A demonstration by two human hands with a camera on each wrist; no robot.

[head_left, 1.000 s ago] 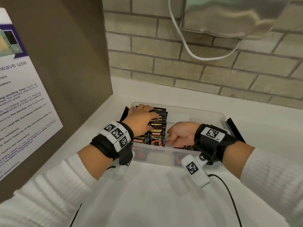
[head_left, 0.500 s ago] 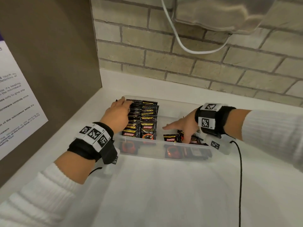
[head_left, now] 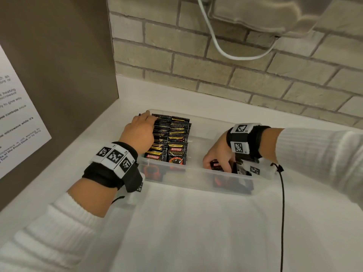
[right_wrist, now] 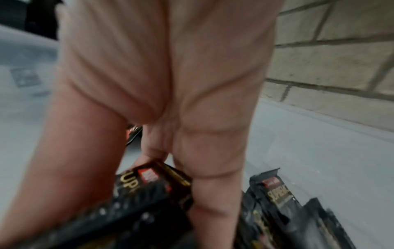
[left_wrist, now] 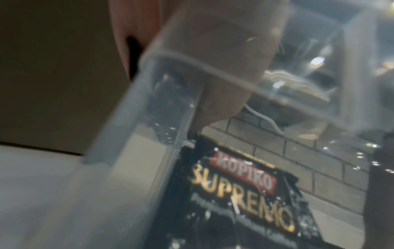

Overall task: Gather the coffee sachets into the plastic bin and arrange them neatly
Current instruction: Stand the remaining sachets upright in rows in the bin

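A clear plastic bin (head_left: pixel 204 178) sits on the white counter. Two tidy rows of black Kopiko coffee sachets (head_left: pixel 177 138) stand in its left half. My left hand (head_left: pixel 140 130) lies along the left row, its straight fingers pressing on the far sachets. Through the bin wall (left_wrist: pixel 136 128), the left wrist view shows a finger (left_wrist: pixel 224 94) touching the top of a sachet (left_wrist: pixel 241 190). My right hand (head_left: pixel 218 156) reaches into the bin's right half and pinches a small stack of sachets (head_left: pixel 217 166). Thumb and fingers (right_wrist: pixel 213 185) clamp that stack (right_wrist: pixel 153 182). More loose sachets (right_wrist: pixel 275 190) lie beside it.
A brown side panel with a printed notice (head_left: pixel 19 122) closes off the left. The brick wall (head_left: pixel 235 71) runs behind the bin, with a white cable (head_left: pixel 216 46) and a metal appliance (head_left: pixel 265 14) above. A black wire (head_left: pixel 282 213) trails from my right wrist across the counter (head_left: pixel 196 232).
My right hand moved from the bin's middle to its right half and closed on a stack of sachets. My left hand slid toward the far end of the left row.
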